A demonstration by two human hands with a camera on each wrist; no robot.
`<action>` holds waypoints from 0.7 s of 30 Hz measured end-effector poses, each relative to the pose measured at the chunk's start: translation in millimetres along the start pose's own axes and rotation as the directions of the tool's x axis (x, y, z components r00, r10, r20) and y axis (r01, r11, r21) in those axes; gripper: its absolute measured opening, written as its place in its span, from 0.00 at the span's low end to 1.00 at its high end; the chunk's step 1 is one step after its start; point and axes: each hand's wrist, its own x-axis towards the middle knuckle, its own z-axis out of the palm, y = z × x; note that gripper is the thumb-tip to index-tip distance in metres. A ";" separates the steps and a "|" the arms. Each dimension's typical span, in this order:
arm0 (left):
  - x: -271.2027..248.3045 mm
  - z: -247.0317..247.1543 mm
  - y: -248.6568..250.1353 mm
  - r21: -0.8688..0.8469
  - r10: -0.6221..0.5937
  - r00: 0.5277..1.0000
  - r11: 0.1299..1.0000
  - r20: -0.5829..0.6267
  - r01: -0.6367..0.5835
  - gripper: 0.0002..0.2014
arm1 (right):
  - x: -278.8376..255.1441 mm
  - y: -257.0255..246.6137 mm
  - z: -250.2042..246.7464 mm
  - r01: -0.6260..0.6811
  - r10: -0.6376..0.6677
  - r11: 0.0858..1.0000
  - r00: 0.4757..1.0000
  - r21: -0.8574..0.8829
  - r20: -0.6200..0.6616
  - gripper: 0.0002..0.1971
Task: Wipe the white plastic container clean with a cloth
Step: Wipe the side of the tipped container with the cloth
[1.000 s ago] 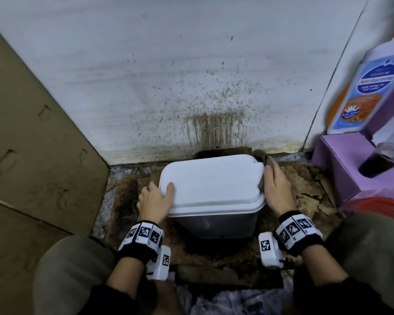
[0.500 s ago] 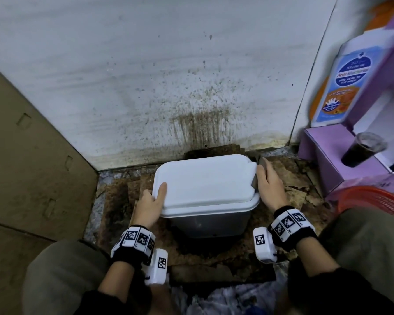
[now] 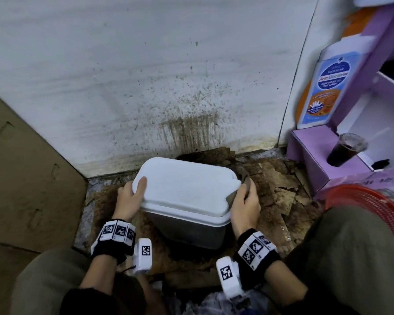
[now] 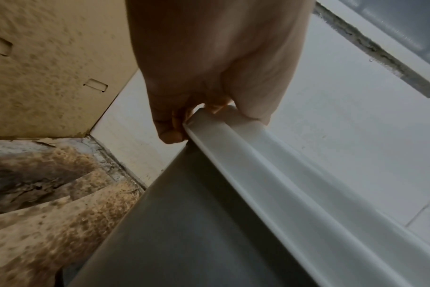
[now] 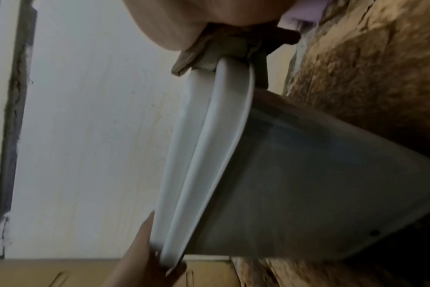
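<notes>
The lidded container [image 3: 187,201] stands on the dirty floor [image 3: 280,196] near the wall's foot, contents hidden. Left hand [image 3: 130,198] grips the lid's left edge; right hand [image 3: 246,201] presses a cloth [image 3: 231,197] against its right edge. Wiping seems underway; next, sweep along the rim.

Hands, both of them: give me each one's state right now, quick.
Left hand: grips the container lid at its left edge.
Right hand: presses the brown cloth against the lid's right edge.
</notes>
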 end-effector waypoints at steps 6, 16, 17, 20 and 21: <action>-1.4 5.4 -2.4 -0.003 -0.019 1.000 1.000 -0.025 0.019 0.36 | -8.5 6.7 6.3 0.006 -0.006 1.000 1.000 -0.019 0.013 0.25; -16.4 19.1 -5.1 -0.069 -0.072 0.991 0.996 -0.110 0.065 0.32 | 25.9 -3.0 -1.9 0.013 0.004 0.994 0.989 -0.110 0.151 0.24; -18.1 20.0 -5.6 -0.098 -0.100 0.987 0.991 -0.124 0.089 0.33 | 30.9 -4.5 -3.4 0.007 0.015 0.993 0.983 -0.122 0.184 0.24; -25.1 25.0 -3.9 -0.150 -0.157 0.978 0.979 -0.139 0.136 0.36 | 41.6 -9.5 -6.8 -0.008 0.046 0.990 0.960 -0.138 0.275 0.22; -27.0 27.0 -3.3 -0.163 -0.185 0.974 0.973 -0.131 0.163 0.37 | 43.9 -10.8 -7.1 -0.003 0.045 0.990 0.955 -0.144 0.293 0.22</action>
